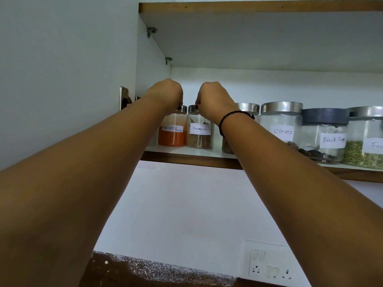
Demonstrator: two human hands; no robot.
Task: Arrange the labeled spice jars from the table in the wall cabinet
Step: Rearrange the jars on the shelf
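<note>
Overhead, in the single head-worn view, two spice jars are shown held by their lids at the left end of the lowest shelf (pixel 186 151) of the wall cabinet (pixel 259 40). The left hand (pixel 165 94) is curled down over the steel cap of the red chilli powder jar (pixel 172 134), and the right hand (pixel 214 100) is curled likewise over the cap of the cinnamon jar (pixel 200 135). Both jars are stood upright on the shelf, just beside each other, with labels turned outward. Each jar lies directly beneath its own hand with its long axis vertical, so any coming nudge or release is judged to turn on that straight up-and-down line, neither hand being the nearer. Further right, a row is formed by a cloves jar (pixel 281 125), a black pepper jar (pixel 325 139) and a jar of green seeds (pixel 364 150) whose label is cut off at the frame edge. One more half-hidden jar (pixel 248 108) is masked by the right wrist, where a black band (pixel 233 115) is worn, and its label cannot be read. The fingertips are concealed behind the knuckles, so the firmness of either grip cannot be told. Below, a strip of speckled worktop (pixel 145 270) and a switch plate (pixel 269 264) are glimpsed. Most of the worktop is covered by the forearms, so what remains to be shelved cannot be judged.
</note>
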